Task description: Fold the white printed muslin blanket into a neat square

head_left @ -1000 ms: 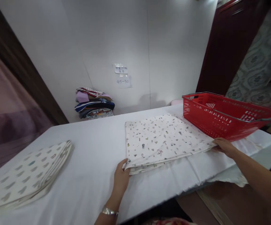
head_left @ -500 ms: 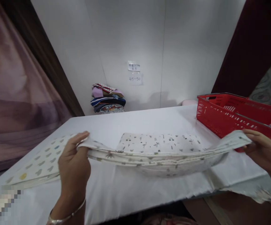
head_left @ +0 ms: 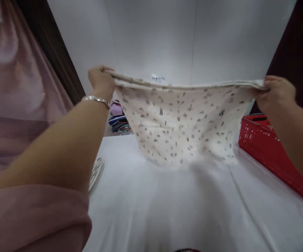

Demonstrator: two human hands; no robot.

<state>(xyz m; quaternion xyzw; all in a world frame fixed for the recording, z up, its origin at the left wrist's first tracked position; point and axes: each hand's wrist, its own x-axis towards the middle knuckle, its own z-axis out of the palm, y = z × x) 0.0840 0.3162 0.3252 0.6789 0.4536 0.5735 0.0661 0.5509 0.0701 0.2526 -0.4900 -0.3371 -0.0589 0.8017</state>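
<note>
A thin white cloth (head_left: 180, 122) with small printed motifs hangs spread out in the air, its top edge stretched between my two hands. My left hand (head_left: 102, 81) is closed round the upper left corner, a silver bangle on its wrist. At the upper right corner, my right hand (head_left: 277, 91) has its fingers wrapped round the bunched edge. The lower part of the cloth hangs over the white table, slightly blurred.
A red plastic basket (head_left: 269, 150) stands on the right of the white table (head_left: 146, 206). Folded fabric (head_left: 96, 173) lies at the left, partly behind my left arm. Stacked folded clothes (head_left: 118, 119) sit beyond the far edge, before a pale wall.
Both hands have risen and moved farther forward. The layered cloth that sagged between them now hangs opened out below its top edge.
</note>
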